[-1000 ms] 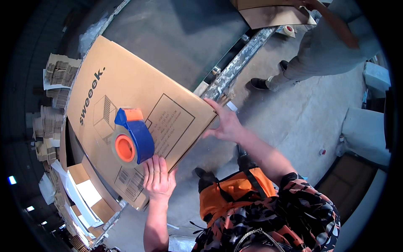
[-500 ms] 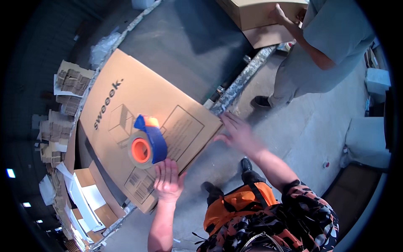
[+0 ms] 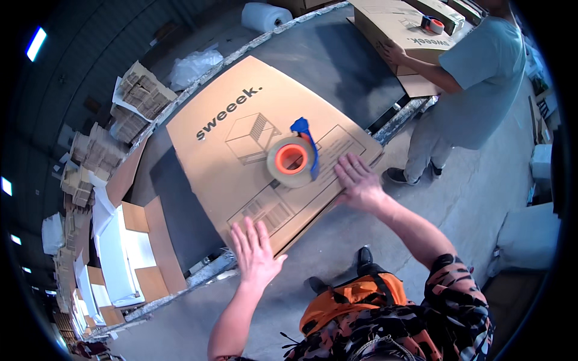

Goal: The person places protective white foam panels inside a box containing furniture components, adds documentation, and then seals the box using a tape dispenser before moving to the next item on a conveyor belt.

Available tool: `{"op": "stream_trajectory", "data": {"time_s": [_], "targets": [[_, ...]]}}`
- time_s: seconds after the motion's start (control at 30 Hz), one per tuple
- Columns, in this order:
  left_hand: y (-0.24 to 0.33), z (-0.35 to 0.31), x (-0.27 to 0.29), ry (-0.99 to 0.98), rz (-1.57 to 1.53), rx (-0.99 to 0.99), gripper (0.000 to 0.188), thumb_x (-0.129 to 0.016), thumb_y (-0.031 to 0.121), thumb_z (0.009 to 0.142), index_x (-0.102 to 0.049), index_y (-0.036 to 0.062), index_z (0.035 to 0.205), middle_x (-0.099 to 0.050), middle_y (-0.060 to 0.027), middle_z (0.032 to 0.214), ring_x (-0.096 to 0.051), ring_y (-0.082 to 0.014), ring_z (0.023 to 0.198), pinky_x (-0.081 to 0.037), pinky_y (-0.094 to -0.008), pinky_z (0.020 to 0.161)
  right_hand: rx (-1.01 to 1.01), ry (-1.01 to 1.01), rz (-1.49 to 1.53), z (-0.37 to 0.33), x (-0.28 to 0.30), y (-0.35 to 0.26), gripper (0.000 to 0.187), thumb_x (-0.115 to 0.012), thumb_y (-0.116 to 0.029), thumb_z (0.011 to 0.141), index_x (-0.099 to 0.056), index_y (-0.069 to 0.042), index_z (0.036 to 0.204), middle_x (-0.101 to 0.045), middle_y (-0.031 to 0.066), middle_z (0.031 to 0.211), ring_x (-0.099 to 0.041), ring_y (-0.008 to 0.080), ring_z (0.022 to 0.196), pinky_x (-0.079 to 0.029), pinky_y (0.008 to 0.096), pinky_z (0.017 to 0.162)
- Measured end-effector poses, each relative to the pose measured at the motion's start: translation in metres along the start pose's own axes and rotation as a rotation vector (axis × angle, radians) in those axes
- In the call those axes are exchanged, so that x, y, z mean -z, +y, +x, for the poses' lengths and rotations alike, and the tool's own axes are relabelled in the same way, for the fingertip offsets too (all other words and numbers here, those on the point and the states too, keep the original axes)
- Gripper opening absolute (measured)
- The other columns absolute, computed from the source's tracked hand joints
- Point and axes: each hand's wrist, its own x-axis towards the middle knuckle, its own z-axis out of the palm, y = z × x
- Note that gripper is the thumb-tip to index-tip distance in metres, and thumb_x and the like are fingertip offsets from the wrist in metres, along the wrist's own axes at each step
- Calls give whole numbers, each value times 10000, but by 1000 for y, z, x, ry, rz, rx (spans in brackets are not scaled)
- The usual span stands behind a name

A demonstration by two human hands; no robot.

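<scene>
A large flat cardboard box (image 3: 205, 174) lies on the dark conveyor belt in front of me, printed with dark lettering and a line drawing. On its top rests a tape dispenser (image 3: 312, 157) with a blue body and a roll of tape around an orange core. My left hand (image 3: 256, 251) lies with spread fingers on the box's near left corner. Against the near right part of the top, beside the dispenser, my right hand (image 3: 359, 182) is laid flat, fingers stretched out. Neither hand grips anything.
A co-worker (image 3: 481, 78) at the far right touches another cardboard box (image 3: 391, 30) carrying a second tape dispenser (image 3: 432, 24). An open carton with white panels (image 3: 123, 259) sits at the left end of the belt (image 3: 301, 54). Stacked flattened cardboard (image 3: 141, 93) stands beyond the belt.
The box appears farther right in view as my view shifts. My right hand has come from the box's right corner onto its top; my left hand now lies at the near left corner.
</scene>
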Motion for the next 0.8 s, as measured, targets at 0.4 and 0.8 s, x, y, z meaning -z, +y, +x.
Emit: {"op": "stream_trajectory", "data": {"time_s": [0.4,0.8], "targets": [[-44,-15,-40,336,-96,-203,1022,-812,497,575,-441,-74,1337,-466,-331,1337,-467,-506,1213,-340,-540,1083,-1000,-127,502,142,3,-60,805,-782,-383,656,-534,88,1260,-689,190,996,-672,286,948,-526,351,836],[-47,-17,-44,289,-218,-174,1209,-813,474,643,-122,-120,1438,-401,-363,1369,-394,-553,1248,-270,-541,1113,-985,323,1769,92,121,-126,538,-606,-3,728,-539,-19,1261,-650,118,1057,-664,239,943,-548,367,850]]}}
